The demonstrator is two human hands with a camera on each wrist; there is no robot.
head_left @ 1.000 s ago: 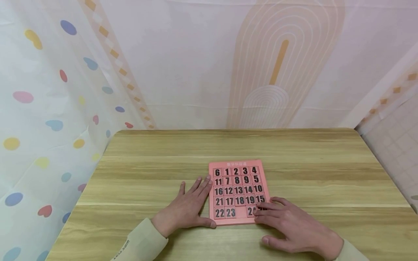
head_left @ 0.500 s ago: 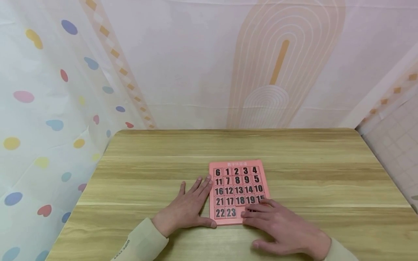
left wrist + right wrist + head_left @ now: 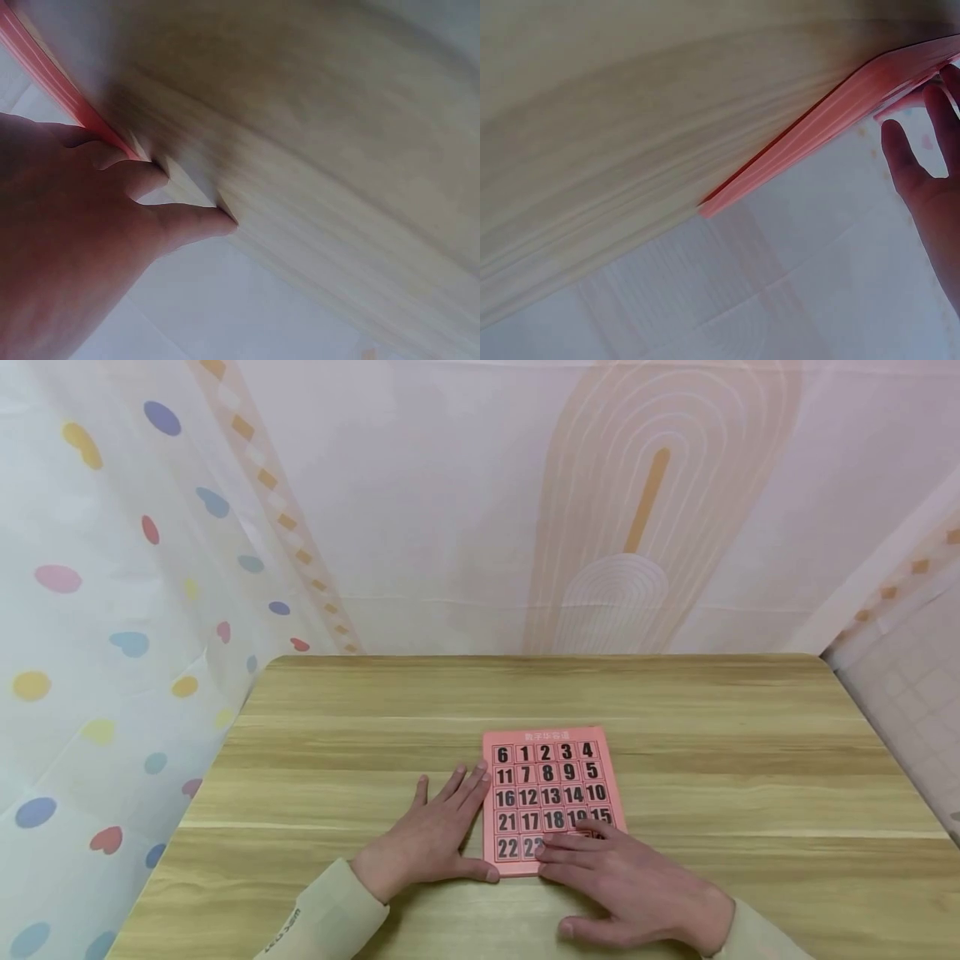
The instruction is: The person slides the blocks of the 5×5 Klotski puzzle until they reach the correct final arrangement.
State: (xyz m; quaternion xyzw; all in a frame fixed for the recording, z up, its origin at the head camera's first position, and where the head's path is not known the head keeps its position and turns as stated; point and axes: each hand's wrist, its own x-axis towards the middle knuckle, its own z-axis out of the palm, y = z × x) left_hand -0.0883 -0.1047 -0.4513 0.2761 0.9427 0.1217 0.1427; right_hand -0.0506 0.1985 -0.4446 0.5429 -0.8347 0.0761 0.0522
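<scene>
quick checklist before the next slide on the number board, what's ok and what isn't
1. Board lying flat on the table: ok.
2. Left hand bracing the board: ok, fingertips at its left edge, thumb by the near left corner.
3. Top three rows uncovered: ok, all their numbers readable.
4. Bottom row in full view: not ok, the right hand hides its right part and overlaps tile 23.
5. Empty slot located: cannot tell, none shows outside the right hand.
</scene>
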